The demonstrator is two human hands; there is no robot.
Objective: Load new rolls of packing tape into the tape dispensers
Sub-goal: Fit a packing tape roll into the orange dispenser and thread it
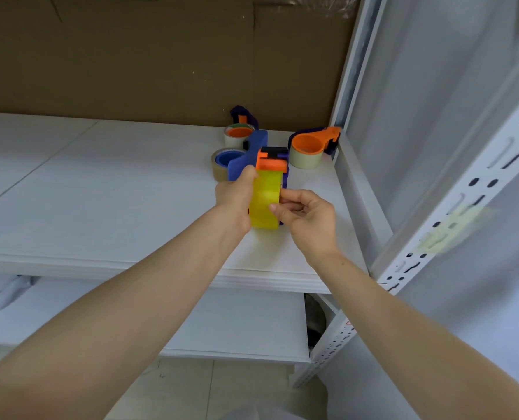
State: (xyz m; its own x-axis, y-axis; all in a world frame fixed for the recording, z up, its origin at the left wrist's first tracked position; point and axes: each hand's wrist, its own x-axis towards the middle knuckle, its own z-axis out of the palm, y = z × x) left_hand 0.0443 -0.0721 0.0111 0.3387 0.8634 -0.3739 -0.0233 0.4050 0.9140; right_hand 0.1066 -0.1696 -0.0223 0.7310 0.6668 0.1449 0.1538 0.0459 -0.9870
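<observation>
A yellow tape roll in a blue-and-orange dispenser is clasped by the left grip and pinched by the right grip; other dispensers are seen just above, on the shelf.

White shelf board runs under the fingers, with brown cardboard backing it beyond them. Right of the fingers there's a white slotted steel upright with a yellowish tape scrap stuck on. Lower shelf and pale tiled floor below.
</observation>
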